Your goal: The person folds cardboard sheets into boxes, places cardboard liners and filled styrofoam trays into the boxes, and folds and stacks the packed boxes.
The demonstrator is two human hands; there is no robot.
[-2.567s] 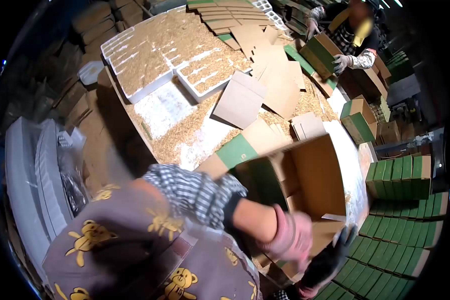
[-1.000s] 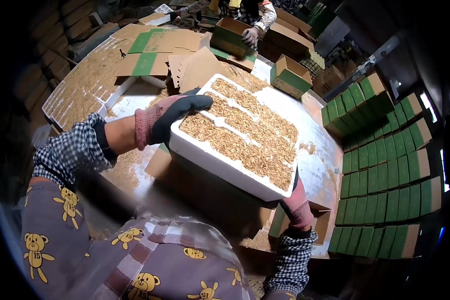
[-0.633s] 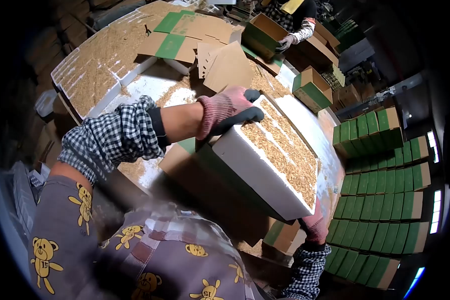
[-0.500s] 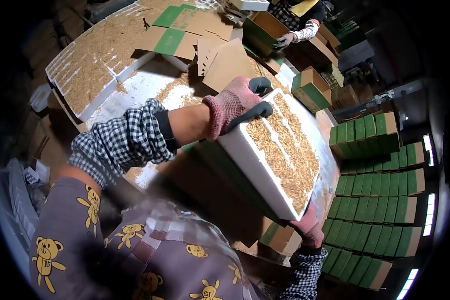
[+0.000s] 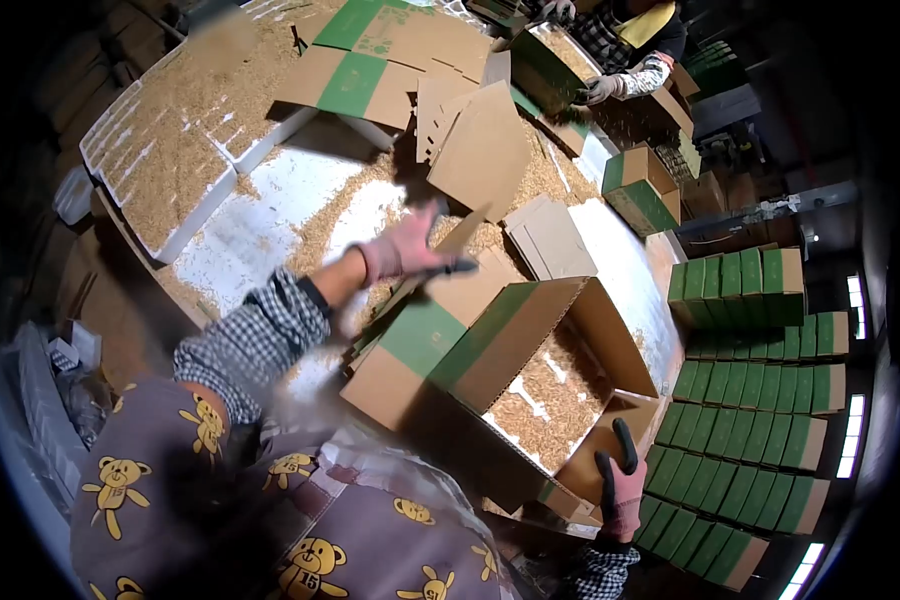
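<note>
A green-and-brown cardboard box (image 5: 515, 335) stands open in front of me. Inside it lies the white foam tray (image 5: 550, 400) filled with wood shavings, its far part covered by the box wall. My left hand (image 5: 410, 245), in a pink glove with dark fingertips, is open beside an upright cardboard flap (image 5: 460, 235); whether it touches the flap I cannot tell. My right hand (image 5: 622, 490), gloved alike, is open with fingers apart next to the box's near right flap (image 5: 605, 440).
Foam trays of shavings (image 5: 160, 180) cover the table's left. Flattened cartons (image 5: 370, 60) and cardboard sheets (image 5: 480, 150) lie at the back. A co-worker's gloved hand (image 5: 602, 90) is at another box. Several rows of green cartons (image 5: 740, 385) stand on the right.
The foam tray, held in both hands before, is now inside the cardboard box. Both hands have let go, the left moving left and away from the tray.
</note>
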